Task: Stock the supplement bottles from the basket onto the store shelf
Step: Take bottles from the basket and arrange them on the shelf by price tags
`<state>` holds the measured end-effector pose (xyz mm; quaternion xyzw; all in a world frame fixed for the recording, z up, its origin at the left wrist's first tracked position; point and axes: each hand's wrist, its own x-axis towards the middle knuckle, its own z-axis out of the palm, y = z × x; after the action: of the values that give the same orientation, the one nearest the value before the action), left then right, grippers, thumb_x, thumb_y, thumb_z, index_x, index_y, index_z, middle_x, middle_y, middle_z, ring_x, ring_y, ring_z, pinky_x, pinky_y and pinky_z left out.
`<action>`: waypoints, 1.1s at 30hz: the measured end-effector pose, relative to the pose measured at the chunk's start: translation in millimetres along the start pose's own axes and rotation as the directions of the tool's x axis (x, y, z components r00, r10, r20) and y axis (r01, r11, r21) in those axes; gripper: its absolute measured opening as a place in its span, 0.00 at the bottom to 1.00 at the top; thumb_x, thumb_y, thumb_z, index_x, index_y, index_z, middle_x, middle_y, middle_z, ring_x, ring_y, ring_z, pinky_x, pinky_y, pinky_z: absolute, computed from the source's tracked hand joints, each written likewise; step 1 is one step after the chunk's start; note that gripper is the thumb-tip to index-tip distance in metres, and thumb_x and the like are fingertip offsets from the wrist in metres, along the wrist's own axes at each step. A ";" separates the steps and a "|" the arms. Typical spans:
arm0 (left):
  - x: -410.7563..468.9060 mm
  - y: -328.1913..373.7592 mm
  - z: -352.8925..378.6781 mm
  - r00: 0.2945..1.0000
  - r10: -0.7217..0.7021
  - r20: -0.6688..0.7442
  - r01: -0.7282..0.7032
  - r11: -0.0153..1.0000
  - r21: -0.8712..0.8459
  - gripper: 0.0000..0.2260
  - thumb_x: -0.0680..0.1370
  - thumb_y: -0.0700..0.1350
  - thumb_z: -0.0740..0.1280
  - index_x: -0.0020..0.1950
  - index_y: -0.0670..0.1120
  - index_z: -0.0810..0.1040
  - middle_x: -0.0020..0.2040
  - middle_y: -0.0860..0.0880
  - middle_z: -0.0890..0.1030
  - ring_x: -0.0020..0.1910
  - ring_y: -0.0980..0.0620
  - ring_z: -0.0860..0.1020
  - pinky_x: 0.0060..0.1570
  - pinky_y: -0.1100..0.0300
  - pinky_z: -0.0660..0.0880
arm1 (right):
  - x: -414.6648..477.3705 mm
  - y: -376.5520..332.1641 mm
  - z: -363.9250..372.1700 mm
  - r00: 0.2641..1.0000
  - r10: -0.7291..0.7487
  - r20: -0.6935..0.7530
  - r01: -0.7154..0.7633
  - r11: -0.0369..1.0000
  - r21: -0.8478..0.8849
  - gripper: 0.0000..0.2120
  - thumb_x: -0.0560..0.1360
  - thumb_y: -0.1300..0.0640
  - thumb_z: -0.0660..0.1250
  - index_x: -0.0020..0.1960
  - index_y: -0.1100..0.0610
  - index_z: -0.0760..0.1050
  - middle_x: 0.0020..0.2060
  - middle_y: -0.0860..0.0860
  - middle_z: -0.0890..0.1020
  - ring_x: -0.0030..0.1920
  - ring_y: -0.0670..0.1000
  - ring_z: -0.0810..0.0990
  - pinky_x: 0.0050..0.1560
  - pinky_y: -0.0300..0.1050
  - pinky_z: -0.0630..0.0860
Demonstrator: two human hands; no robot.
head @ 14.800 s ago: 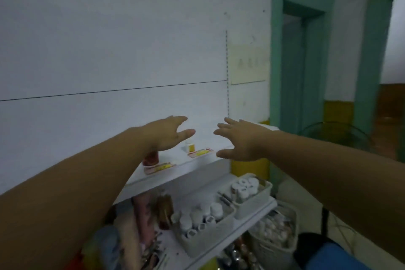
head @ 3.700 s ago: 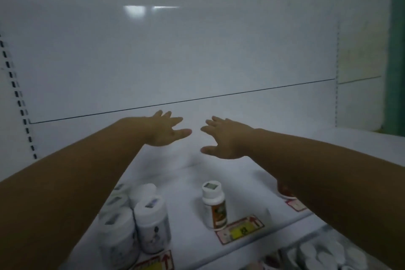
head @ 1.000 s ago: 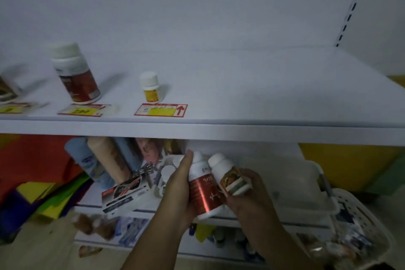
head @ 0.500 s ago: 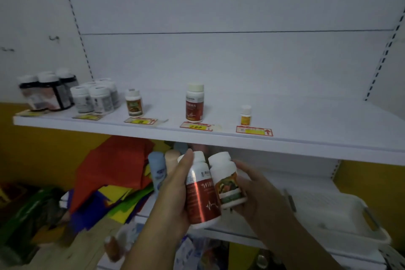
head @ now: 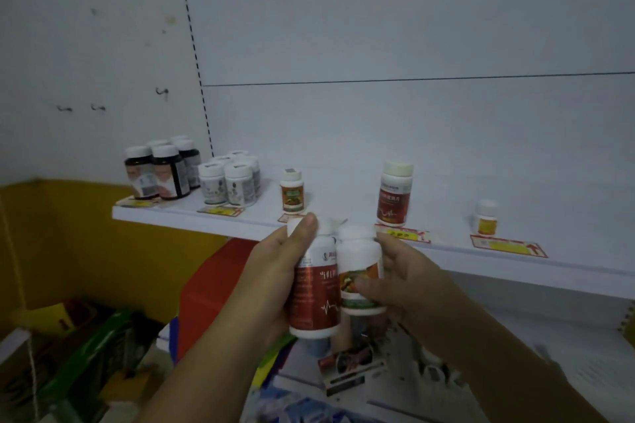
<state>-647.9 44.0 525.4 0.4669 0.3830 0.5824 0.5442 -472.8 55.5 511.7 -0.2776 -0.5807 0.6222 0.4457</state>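
My left hand [head: 271, 271] grips a tall white bottle with a red label [head: 314, 295], thumb up by its cap. My right hand [head: 409, 282] holds a shorter white bottle with an orange-green label [head: 359, 271] right beside it. Both bottles are upright, just below the front edge of the white shelf [head: 343, 196]. On the shelf stand a matching orange-green bottle [head: 292, 191], a matching red-label bottle [head: 395, 194] and a tiny yellow bottle [head: 486, 217]. No basket is in view.
At the shelf's left end stand several dark bottles [head: 156, 170] and several white bottles [head: 230, 178]. Price tags [head: 508, 245] line the shelf edge. Below lie red and coloured packets [head: 206, 288] and a small box [head: 354, 367] on a lower shelf.
Both hands have risen with their bottles toward the shelf edge. The view has shifted left and closer, so the dark and white bottles at the shelf's left end sit nearer the middle.
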 end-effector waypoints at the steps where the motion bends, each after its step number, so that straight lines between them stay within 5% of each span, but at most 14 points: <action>1: 6.7 2.0 -7.0 1.000 0.010 -0.020 -0.010 1.000 0.013 0.16 0.71 0.55 0.68 0.52 0.47 0.83 0.51 0.41 0.85 0.49 0.41 0.83 0.43 0.49 0.82 | 13.5 2.1 1.0 1.000 -0.021 -0.023 0.020 0.999 -0.031 0.29 0.62 0.62 0.74 0.62 0.53 0.72 0.54 0.52 0.83 0.54 0.53 0.82 0.52 0.49 0.80; 4: 29.9 13.9 -27.0 0.994 0.029 -0.107 -0.024 0.998 0.053 0.17 0.67 0.56 0.70 0.49 0.47 0.83 0.50 0.40 0.85 0.50 0.39 0.83 0.49 0.44 0.80 | 64.6 4.2 -1.3 0.972 -0.123 -0.199 0.088 0.981 -0.174 0.25 0.66 0.62 0.75 0.58 0.47 0.72 0.54 0.48 0.82 0.50 0.46 0.83 0.47 0.41 0.80; 9: 69.0 37.5 -64.3 0.978 0.112 -0.175 -0.089 0.987 0.131 0.19 0.63 0.58 0.71 0.49 0.49 0.82 0.46 0.46 0.86 0.45 0.47 0.84 0.40 0.56 0.79 | 162.2 6.0 -14.2 0.915 -0.277 -0.293 0.122 0.883 -0.454 0.24 0.64 0.58 0.77 0.50 0.42 0.67 0.45 0.38 0.77 0.41 0.33 0.78 0.35 0.27 0.73; 12: 83.2 43.4 -80.9 0.976 0.128 -0.178 -0.112 0.989 0.094 0.16 0.64 0.57 0.70 0.48 0.50 0.83 0.47 0.47 0.86 0.46 0.47 0.84 0.35 0.59 0.81 | 206.2 18.1 -23.8 0.921 -0.247 -0.302 0.006 0.783 -0.622 0.26 0.63 0.57 0.77 0.53 0.45 0.66 0.48 0.45 0.77 0.44 0.44 0.77 0.37 0.36 0.70; 15: 96.0 46.8 -90.2 0.979 0.130 -0.159 -0.116 0.989 0.094 0.15 0.65 0.57 0.69 0.45 0.50 0.84 0.48 0.46 0.86 0.47 0.47 0.84 0.42 0.56 0.80 | 225.7 32.7 -27.7 0.930 -0.200 -0.309 -0.055 0.755 -0.653 0.25 0.63 0.55 0.77 0.53 0.46 0.67 0.51 0.48 0.79 0.44 0.45 0.77 0.37 0.38 0.73; 19: 116.3 50.5 -93.2 0.987 0.114 -0.114 -0.103 0.990 0.100 0.22 0.64 0.57 0.69 0.54 0.48 0.81 0.51 0.46 0.85 0.50 0.49 0.83 0.51 0.51 0.77 | 224.4 29.6 -19.4 0.927 -0.145 -0.345 -0.128 0.741 -0.659 0.31 0.64 0.54 0.77 0.62 0.47 0.66 0.61 0.50 0.77 0.51 0.48 0.78 0.49 0.44 0.78; 22: 133.8 55.5 -92.8 0.993 0.113 -0.019 -0.112 0.992 0.051 0.19 0.65 0.56 0.69 0.52 0.50 0.81 0.51 0.47 0.85 0.52 0.49 0.83 0.56 0.49 0.76 | 194.3 21.1 -3.7 0.856 -0.325 -0.402 -0.119 0.633 -0.765 0.37 0.70 0.45 0.70 0.73 0.44 0.55 0.73 0.43 0.64 0.69 0.47 0.67 0.65 0.47 0.67; 25: 150.0 60.1 -81.0 0.981 0.110 0.157 -0.121 0.991 0.063 0.25 0.61 0.61 0.69 0.55 0.53 0.80 0.54 0.49 0.84 0.53 0.49 0.82 0.55 0.50 0.76 | 156.3 -7.8 18.9 0.806 -0.514 -0.293 0.115 0.621 -0.775 0.28 0.68 0.34 0.60 0.67 0.30 0.56 0.61 0.23 0.64 0.59 0.27 0.68 0.55 0.29 0.70; 27: 158.9 61.3 -58.5 0.951 0.120 0.285 -0.148 0.986 0.079 0.27 0.60 0.63 0.68 0.56 0.55 0.79 0.54 0.50 0.84 0.53 0.49 0.83 0.52 0.52 0.78 | 143.6 -30.6 21.5 0.869 -0.430 -0.245 0.158 0.710 -0.686 0.24 0.68 0.35 0.60 0.63 0.29 0.61 0.59 0.28 0.71 0.56 0.27 0.71 0.50 0.26 0.74; 29: 165.4 58.4 -28.4 0.913 0.127 0.388 -0.161 0.985 0.056 0.27 0.60 0.62 0.67 0.57 0.54 0.79 0.53 0.49 0.84 0.52 0.48 0.83 0.49 0.53 0.80 | 136.3 -49.2 12.3 0.912 -0.347 -0.220 0.144 0.771 -0.620 0.21 0.73 0.43 0.64 0.65 0.38 0.65 0.60 0.41 0.78 0.58 0.40 0.78 0.56 0.41 0.78; 33: 173.6 52.0 21.4 0.840 0.142 0.523 -0.165 0.986 -0.003 0.25 0.64 0.61 0.66 0.59 0.54 0.77 0.55 0.51 0.83 0.56 0.51 0.81 0.55 0.54 0.78 | 109.5 -78.7 -10.4 0.881 -0.363 -0.303 0.106 0.777 -0.621 0.25 0.68 0.49 0.67 0.65 0.48 0.70 0.54 0.48 0.83 0.54 0.45 0.81 0.56 0.46 0.79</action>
<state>-636.8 208.9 602.8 0.6477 0.1946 0.4675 0.5693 -494.7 150.8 605.1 -0.4480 -0.6688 0.2784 0.5240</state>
